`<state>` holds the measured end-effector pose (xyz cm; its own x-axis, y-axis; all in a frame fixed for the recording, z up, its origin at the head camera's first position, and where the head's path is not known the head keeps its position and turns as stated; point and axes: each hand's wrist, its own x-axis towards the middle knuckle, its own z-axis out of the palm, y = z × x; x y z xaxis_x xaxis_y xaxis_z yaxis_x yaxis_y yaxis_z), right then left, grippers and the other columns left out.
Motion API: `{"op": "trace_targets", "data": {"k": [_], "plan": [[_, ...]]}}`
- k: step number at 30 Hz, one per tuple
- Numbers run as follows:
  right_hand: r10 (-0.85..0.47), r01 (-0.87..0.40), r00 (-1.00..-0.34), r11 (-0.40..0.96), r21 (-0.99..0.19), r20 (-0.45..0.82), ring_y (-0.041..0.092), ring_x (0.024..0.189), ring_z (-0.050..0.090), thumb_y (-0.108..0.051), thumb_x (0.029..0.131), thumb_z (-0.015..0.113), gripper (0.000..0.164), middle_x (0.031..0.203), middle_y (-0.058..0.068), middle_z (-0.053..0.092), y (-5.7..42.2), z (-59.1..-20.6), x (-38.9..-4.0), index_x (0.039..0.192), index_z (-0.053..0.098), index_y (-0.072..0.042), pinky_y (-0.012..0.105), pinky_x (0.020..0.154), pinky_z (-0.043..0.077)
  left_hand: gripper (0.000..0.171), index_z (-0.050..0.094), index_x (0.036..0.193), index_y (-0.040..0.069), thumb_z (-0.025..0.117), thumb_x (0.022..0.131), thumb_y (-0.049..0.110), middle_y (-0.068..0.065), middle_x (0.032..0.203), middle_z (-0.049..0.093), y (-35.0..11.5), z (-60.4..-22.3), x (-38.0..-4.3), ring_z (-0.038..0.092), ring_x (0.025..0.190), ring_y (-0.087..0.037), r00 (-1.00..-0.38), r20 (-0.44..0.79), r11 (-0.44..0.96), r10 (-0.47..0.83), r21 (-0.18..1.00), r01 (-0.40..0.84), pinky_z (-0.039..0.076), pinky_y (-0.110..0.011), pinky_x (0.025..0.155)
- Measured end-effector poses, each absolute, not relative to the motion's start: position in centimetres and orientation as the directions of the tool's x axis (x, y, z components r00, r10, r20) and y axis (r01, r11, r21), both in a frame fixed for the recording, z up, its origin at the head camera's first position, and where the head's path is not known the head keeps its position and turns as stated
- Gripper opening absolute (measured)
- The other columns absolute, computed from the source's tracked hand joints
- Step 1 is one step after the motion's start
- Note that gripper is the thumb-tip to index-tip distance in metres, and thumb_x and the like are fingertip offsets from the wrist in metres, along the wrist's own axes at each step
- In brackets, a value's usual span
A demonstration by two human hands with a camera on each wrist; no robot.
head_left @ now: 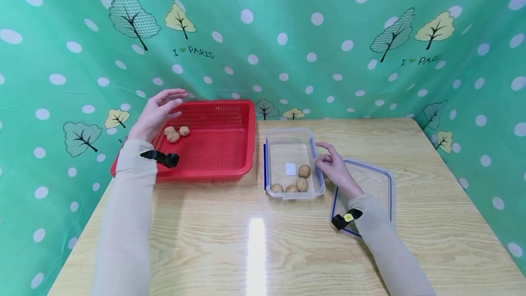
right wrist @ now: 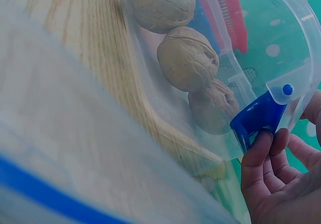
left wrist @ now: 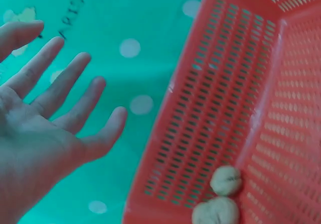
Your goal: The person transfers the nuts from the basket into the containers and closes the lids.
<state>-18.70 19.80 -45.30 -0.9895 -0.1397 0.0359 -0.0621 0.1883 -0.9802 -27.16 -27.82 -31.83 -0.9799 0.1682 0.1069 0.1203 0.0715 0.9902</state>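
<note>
My left hand (head_left: 156, 114) hovers over the left rear of a red plastic basket (head_left: 213, 150), its fingers spread with nothing in them. Below it, several walnuts (head_left: 173, 136) lie in the basket's back left corner; two walnuts (left wrist: 225, 180) show in the left wrist view. At the right side of a clear plastic container (head_left: 281, 152), my right hand (head_left: 338, 172) holds the edge. The right wrist view shows its curled fingertips at the blue latch (right wrist: 261, 114). Several walnuts (head_left: 302, 184) sit inside the container, along its front and right walls.
A clear lid (head_left: 371, 177) with a blue seal lies on the wooden table (head_left: 205, 241), right of the container and partly under my right forearm. A green dotted curtain (head_left: 283, 76) hangs behind and on both sides of the table.
</note>
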Motion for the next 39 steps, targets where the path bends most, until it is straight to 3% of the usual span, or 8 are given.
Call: {"op": "trace_targets", "data": {"k": [7,14,20,25,27,32,37,39], "plan": [[-0.127,-0.066,-0.991,0.194,-0.979,0.041,0.008,0.059,0.04,-0.004,0.096,0.055,0.052,0.082,0.002,0.055,19.8,-45.4,-18.7,0.145,0.038,-0.009,0.022,0.051,0.033,0.046,0.045,0.139,0.003,0.058,0.097,0.018,-0.01,0.132,0.05,-29.4,-34.0,-27.9,0.051,0.117,-0.018,-0.988,0.027,0.067,0.153,0.997,0.038,0.049,-0.027,0.091],[-0.126,-0.071,-0.991,0.201,-0.977,0.047,0.008,0.061,0.041,-0.002,0.095,0.055,0.053,0.082,0.004,0.053,19.7,-45.5,-18.8,0.144,0.038,-0.008,0.022,0.052,0.034,0.045,0.043,0.139,0.001,0.055,0.099,0.018,-0.005,0.128,0.052,-31.3,-35.5,-28.1,0.046,0.118,-0.017,-0.994,0.014,0.069,0.106,0.997,0.022,0.05,-0.02,0.08],[-0.134,-0.08,-0.989,0.199,-0.977,0.053,0.009,0.063,0.044,-0.002,0.095,0.054,0.053,0.081,0.003,0.054,19.7,-45.7,-18.9,0.145,0.036,-0.006,0.021,0.055,0.036,0.027,0.058,0.127,0.014,0.054,0.1,0.016,0.005,0.116,0.056,-32.8,-36.8,-27.9,0.046,0.106,-0.01,-0.995,-0.045,0.085,0.087,0.996,-0.037,0.05,-0.018,0.07],[-0.126,-0.078,-0.991,0.201,-0.976,0.053,0.009,0.064,0.044,-0.001,0.095,0.054,0.053,0.082,0.003,0.054,19.7,-45.6,-18.8,0.145,0.036,-0.006,0.022,0.055,0.036,0.027,0.058,0.126,0.022,0.055,0.1,0.023,0.006,0.118,0.05,-33.4,-37.2,-28.3,0.045,0.096,-0.007,-0.988,-0.114,0.19,0.103,0.977,-0.093,0.046,-0.016,0.066],[-0.124,-0.076,-0.991,0.211,-0.975,0.05,0.009,0.063,0.044,-0.002,0.096,0.054,0.053,0.082,0.004,0.053,19.7,-45.5,-18.8,0.145,0.037,-0.008,0.021,0.054,0.035,0.027,0.056,0.126,0.023,0.054,0.1,0.028,0.007,0.118,0.047,-33.5,-37.3,-28.5,0.044,0.096,-0.006,-0.985,-0.142,0.254,0.101,0.961,-0.112,0.046,-0.018,0.068],[-0.135,-0.068,-0.99,0.212,-0.975,0.04,0.009,0.061,0.042,-0.002,0.096,0.054,0.053,0.082,0.005,0.053,19.7,-44.8,-18.5,0.145,0.036,-0.006,0.022,0.052,0.034,0.049,0.043,0.141,0.01,0.051,0.1,0.037,0.009,0.121,0.043,-33.6,-37.8,-28.8,0.04,0.107,-0.01,-0.976,-0.198,0.374,0.09,0.915,-0.151,0.046,-0.032,0.086],[-0.126,-0.075,-0.991,0.222,-0.972,0.048,0.009,0.063,0.044,-0.004,0.096,0.055,0.052,0.082,0.003,0.054,19.8,-45.5,-18.7,0.145,0.037,-0.009,0.022,0.054,0.035,0.061,0.029,0.147,0.001,0.049,0.101,0.036,-0.005,0.135,0.037,-33.7,-38.4,-29.2,0.038,0.117,-0.021,-0.958,-0.26,0.412,0.12,0.891,-0.191,0.039,-0.046,0.1],[-0.12,-0.074,-0.992,0.223,-0.972,0.048,0.009,0.063,0.044,-0.004,0.096,0.055,0.051,0.081,0.003,0.054,19.7,-45.6,-18.7,0.144,0.038,-0.009,0.022,0.054,0.035,0.063,0.025,0.148,-0.001,0.048,0.101,0.034,-0.009,0.138,0.035,-33.8,-38.5,-29.3,0.038,0.118,-0.022,-0.95,-0.276,0.417,0.144,0.888,-0.194,0.041,-0.044,0.1]]}}
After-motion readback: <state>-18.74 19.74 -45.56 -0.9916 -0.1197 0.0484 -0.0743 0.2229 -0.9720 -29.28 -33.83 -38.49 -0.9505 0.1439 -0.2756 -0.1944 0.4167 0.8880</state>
